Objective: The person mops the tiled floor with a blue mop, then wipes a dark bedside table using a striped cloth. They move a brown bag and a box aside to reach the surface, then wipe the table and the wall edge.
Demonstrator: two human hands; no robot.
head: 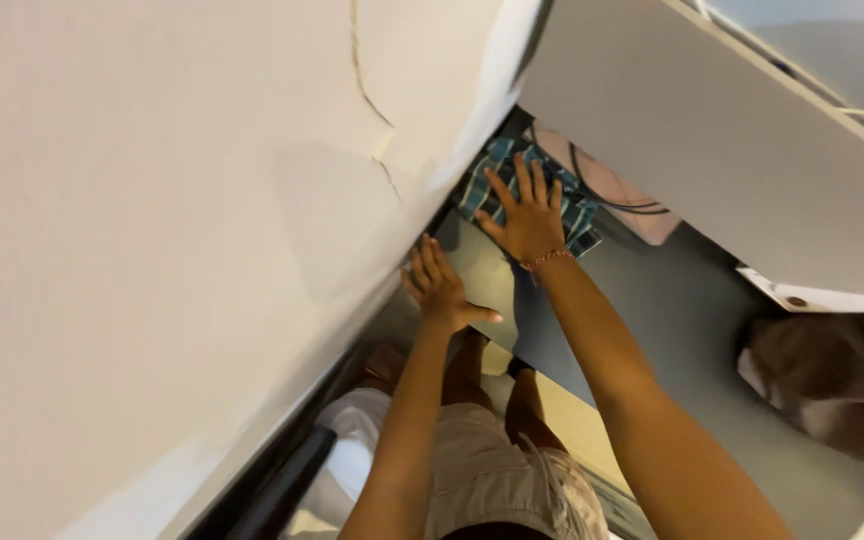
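The checked cloth (564, 205) was blue and white, folded or bunched, and lay at the far end of the grey table (692, 320), close against the white wall (152, 250). The right hand (527, 215) lay flat on it with fingers spread wide, pressing rather than gripping; a beaded bracelet (546, 260) circled the wrist. The left hand (437, 285) was open too, palm down on the table's near edge beside the wall, holding nothing. Black cables (607, 195) curved just beyond the cloth, touching or nearly so; the view was too tilted to tell. A white panel (712, 150) overhung the table on the right, leaving a narrow channel of bare grey surface between it and the wall. A brownish bundle of fabric (832, 390) sat at the right edge.
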